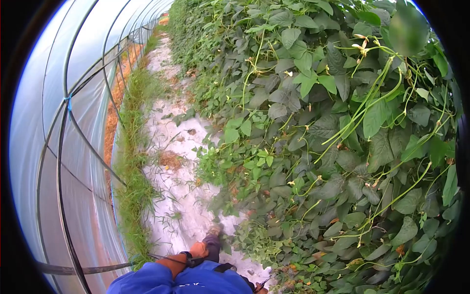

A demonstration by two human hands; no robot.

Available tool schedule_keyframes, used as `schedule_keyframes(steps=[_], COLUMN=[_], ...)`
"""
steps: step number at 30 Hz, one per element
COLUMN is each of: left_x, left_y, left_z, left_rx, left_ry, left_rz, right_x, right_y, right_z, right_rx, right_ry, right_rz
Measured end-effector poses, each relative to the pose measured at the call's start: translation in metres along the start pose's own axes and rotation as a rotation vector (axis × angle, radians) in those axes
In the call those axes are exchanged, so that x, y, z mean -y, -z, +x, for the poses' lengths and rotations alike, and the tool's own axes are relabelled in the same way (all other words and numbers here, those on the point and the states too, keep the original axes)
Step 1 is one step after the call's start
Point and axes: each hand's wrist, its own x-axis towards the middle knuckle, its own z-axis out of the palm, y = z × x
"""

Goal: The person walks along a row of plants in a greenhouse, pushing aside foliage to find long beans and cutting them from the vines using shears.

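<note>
My left hand (198, 250) is low in front of my body, above my trouser leg, with a dark band (186, 255) round the wrist. Its fingers look curled closed, and whatever may be inside them is hidden. Only a sliver of my right hand (262, 290) shows at the bottom edge. Beside it is a thin dark pointed thing (266, 281), too small to name. Its fingers are mostly cut off. To the right, long green bean pods (360, 115) hang in a bunch from the leafy bean vines (313, 147), apart from both hands.
A pale ground sheet (171, 196) forms a narrow path running ahead, with dry plant litter on it. Grass (133, 171) borders it on the left, next to the plastic greenhouse wall (81, 161) and its curved metal poles (62, 161). Low foliage (245, 161) spreads onto the path.
</note>
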Motion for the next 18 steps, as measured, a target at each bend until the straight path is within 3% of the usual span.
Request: schedule_keyframes(steps=[4, 5, 9, 11, 12, 14, 15, 18], left_x=[-0.002, 0.003, 0.01, 0.021, 0.026, 0.032, 0.035, 0.047], left_y=[0.011, 0.011, 0.026, 0.034, 0.038, 0.047, 0.051, 0.065], left_z=[0.006, 0.012, 0.029, 0.041, 0.047, 0.056, 0.059, 0.07], left_rx=[-0.015, 0.002, 0.019, 0.013, 0.003, 0.022, 0.043, 0.013], left_ry=[0.041, 0.056, 0.094, 0.069, 0.039, 0.089, 0.132, 0.107], left_rz=[0.028, 0.021, 0.026, 0.012, 0.001, -0.017, -0.026, -0.106], right_x=[-0.001, -0.007, -0.064, -0.056, -0.051, -0.036, -0.029, 0.056], right_y=[0.005, 0.006, 0.03, 0.026, 0.019, 0.003, -0.001, -0.056], right_z=[0.001, 0.004, 0.077, 0.089, 0.1, 0.113, 0.117, 0.098], right_rx=[0.016, -0.019, 0.043, 0.055, 0.063, 0.148, 0.153, 0.167], right_ry=[0.001, 0.101, 0.227, 1.11, 1.111, 0.525, 0.521, 0.074], right_rz=[-0.082, -0.091, -0.338, -0.784, -0.792, -1.235, -1.246, -0.518])
